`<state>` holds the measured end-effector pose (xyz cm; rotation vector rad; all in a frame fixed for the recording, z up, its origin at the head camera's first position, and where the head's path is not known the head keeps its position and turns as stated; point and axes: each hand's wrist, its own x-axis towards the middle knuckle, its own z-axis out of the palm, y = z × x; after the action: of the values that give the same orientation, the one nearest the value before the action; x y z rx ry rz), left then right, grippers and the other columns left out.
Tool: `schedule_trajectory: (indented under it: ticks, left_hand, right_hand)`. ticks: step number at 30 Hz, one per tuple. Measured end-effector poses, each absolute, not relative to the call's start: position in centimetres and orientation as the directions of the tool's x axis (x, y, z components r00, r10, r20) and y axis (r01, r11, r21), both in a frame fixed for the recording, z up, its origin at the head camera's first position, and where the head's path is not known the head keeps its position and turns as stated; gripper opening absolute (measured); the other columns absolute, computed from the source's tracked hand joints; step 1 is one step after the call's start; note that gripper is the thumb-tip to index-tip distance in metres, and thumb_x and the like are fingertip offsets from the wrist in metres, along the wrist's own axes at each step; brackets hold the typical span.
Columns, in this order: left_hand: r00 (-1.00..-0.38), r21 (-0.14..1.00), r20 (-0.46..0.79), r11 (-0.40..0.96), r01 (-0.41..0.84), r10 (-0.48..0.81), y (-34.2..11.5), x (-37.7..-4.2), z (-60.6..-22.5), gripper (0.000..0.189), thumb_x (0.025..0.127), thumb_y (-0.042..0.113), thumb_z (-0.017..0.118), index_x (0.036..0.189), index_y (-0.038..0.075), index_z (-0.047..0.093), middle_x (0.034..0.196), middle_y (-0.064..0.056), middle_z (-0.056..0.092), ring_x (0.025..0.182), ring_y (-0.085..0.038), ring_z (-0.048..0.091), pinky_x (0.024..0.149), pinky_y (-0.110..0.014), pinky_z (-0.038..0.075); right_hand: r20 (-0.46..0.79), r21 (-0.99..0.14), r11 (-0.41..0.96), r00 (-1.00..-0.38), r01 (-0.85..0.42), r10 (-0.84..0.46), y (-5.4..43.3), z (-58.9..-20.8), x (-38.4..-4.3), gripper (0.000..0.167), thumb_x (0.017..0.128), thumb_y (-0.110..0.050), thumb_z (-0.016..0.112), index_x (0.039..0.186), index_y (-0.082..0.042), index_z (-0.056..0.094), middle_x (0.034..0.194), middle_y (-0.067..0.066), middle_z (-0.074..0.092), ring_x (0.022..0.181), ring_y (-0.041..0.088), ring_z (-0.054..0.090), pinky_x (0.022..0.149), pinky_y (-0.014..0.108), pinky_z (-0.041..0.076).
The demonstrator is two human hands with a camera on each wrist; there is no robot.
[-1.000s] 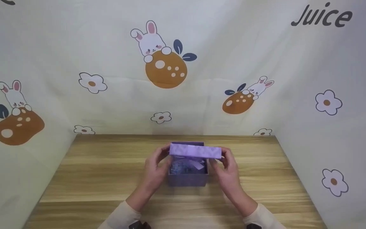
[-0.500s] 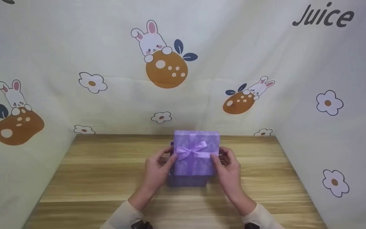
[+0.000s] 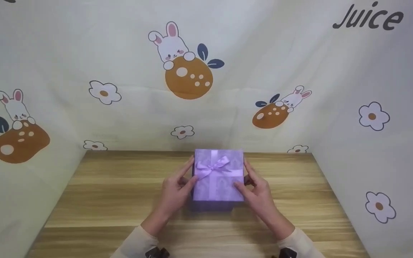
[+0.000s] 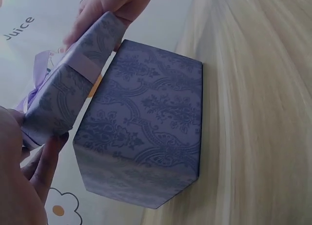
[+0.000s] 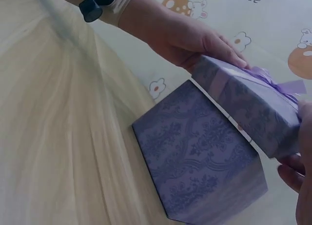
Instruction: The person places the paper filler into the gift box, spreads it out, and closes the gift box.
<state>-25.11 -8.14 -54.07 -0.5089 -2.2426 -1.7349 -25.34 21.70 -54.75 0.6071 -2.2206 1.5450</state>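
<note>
A purple patterned gift box lid [image 3: 219,190] with a lilac ribbon bow hovers just over its box base [image 4: 146,108]. Both wrist views show a narrow gap between lid and base. My left hand [image 3: 172,191] grips the lid's left side, its thumb near the bow and its fingers at the side. Opposite it, my right hand [image 3: 259,191] holds the lid's right side, thumb on top. In the right wrist view the base [image 5: 195,147] stands upright on the table. From the head view the lid covers the base's mouth, so its inside is hidden.
The wood-grain table [image 3: 113,200] extends around the box on every side. A pale curtain [image 3: 134,118] printed with rabbits, oranges and flowers encloses the back and both sides. A dark wrist strap [image 3: 287,252] shows at the right cuff.
Seen edge-on a second ago, the lid has been tilted so its bowed top faces me, then shifted slightly left over the base. The blue filling seen inside earlier is covered now.
</note>
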Motion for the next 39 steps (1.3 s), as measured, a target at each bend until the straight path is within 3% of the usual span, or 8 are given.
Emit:
schedule_trajectory:
  ticks: [5, 9, 15, 17, 23, 29, 33, 39]
  left_hand:
    - [-0.916, 0.898, 0.349, 0.209, 0.388, 0.199, -8.8, -25.2, -53.8, 0.081, 0.1, 0.031, 0.086, 0.17, 0.022, 0.047, 0.172, -0.01, 0.047, 0.079, -0.023, 0.071, 0.069, -0.033, 0.066]
    - [-0.915, 0.908, 0.271, 0.236, 0.346, 0.299, -9.1, -25.1, -53.8, 0.117, 0.086, 0.039, 0.097, 0.178, 0.028, 0.026, 0.178, -0.01, 0.034, 0.113, -0.03, 0.07, 0.097, -0.05, 0.065]
    - [-0.91, 0.839, 0.223, 0.405, 0.362, 0.35, -9.3, -25.1, -53.6, 0.144, 0.071, 0.047, 0.104, 0.178, 0.043, 0.008, 0.184, 0.006, 0.011, 0.163, -0.036, 0.032, 0.13, -0.068, 0.024]
    - [-0.909, 0.824, 0.233, 0.426, 0.373, 0.344, -9.3, -25.2, -53.6, 0.142, 0.073, 0.041, 0.104, 0.179, 0.038, 0.009, 0.184, 0.005, 0.012, 0.165, -0.037, 0.028, 0.13, -0.067, 0.023]
    - [-0.924, 0.825, 0.224, 0.445, 0.348, 0.309, -9.4, -25.5, -53.4, 0.133, 0.078, 0.047, 0.101, 0.179, 0.028, 0.016, 0.183, -0.006, 0.019, 0.166, -0.043, 0.024, 0.129, -0.071, 0.023]
    - [-0.929, 0.843, 0.211, 0.424, 0.33, 0.304, -9.7, -26.0, -54.3, 0.13, 0.08, 0.054, 0.098, 0.178, 0.017, 0.022, 0.182, -0.014, 0.022, 0.165, -0.048, 0.025, 0.129, -0.072, 0.022]
    - [-0.934, 0.852, 0.188, 0.422, 0.309, 0.303, -9.9, -25.9, -55.3, 0.127, 0.081, 0.055, 0.097, 0.178, 0.018, 0.024, 0.181, -0.021, 0.024, 0.164, -0.049, 0.025, 0.128, -0.074, 0.022]
    - [-0.93, 0.854, 0.188, 0.415, 0.314, 0.317, -10.0, -26.1, -56.2, 0.129, 0.081, 0.058, 0.096, 0.179, 0.025, 0.02, 0.183, -0.01, 0.019, 0.166, -0.046, 0.021, 0.131, -0.07, 0.019]
  right_hand:
    - [0.391, -0.809, 0.33, -0.865, -0.486, -0.315, 22.8, -54.2, -25.1, 0.117, 0.083, -0.009, 0.098, 0.175, -0.003, 0.026, 0.1, 0.0, 0.07, 0.097, 0.02, 0.066, 0.095, 0.038, 0.054]
    - [0.286, -0.832, 0.352, -0.875, -0.429, -0.39, 23.1, -53.7, -25.0, 0.142, 0.073, -0.011, 0.105, 0.179, -0.012, 0.009, 0.122, 0.007, 0.068, 0.108, 0.024, 0.062, 0.104, 0.043, 0.052]
    - [0.253, -0.855, 0.346, -0.893, -0.387, -0.373, 23.0, -53.2, -24.9, 0.141, 0.076, -0.015, 0.105, 0.18, -0.025, 0.009, 0.174, 0.006, 0.041, 0.13, 0.027, 0.057, 0.123, 0.055, 0.039]
    - [0.25, -0.867, 0.33, -0.9, -0.372, -0.357, 22.9, -53.2, -25.0, 0.138, 0.078, -0.018, 0.104, 0.18, -0.029, 0.012, 0.178, 0.002, 0.035, 0.137, 0.029, 0.053, 0.127, 0.06, 0.032]
    - [0.278, -0.861, 0.34, -0.909, -0.379, -0.31, 22.4, -53.5, -25.6, 0.128, 0.079, -0.032, 0.104, 0.178, -0.026, 0.023, 0.167, 0.004, 0.052, 0.133, 0.035, 0.057, 0.117, 0.071, 0.04]
    - [0.273, -0.84, 0.393, -0.917, -0.374, -0.29, 21.9, -54.1, -26.0, 0.124, 0.08, -0.038, 0.102, 0.178, -0.021, 0.027, 0.176, 0.01, 0.04, 0.161, 0.039, 0.036, 0.13, 0.068, 0.025]
    - [0.232, -0.843, 0.417, -0.929, -0.34, -0.288, 21.8, -54.9, -26.1, 0.122, 0.082, -0.039, 0.101, 0.177, -0.02, 0.028, 0.177, 0.013, 0.037, 0.164, 0.044, 0.027, 0.131, 0.069, 0.02]
    - [0.173, -0.865, 0.408, -0.937, -0.292, -0.304, 21.6, -55.8, -26.4, 0.12, 0.084, -0.038, 0.099, 0.178, -0.02, 0.026, 0.179, 0.013, 0.033, 0.165, 0.048, 0.019, 0.132, 0.069, 0.012]
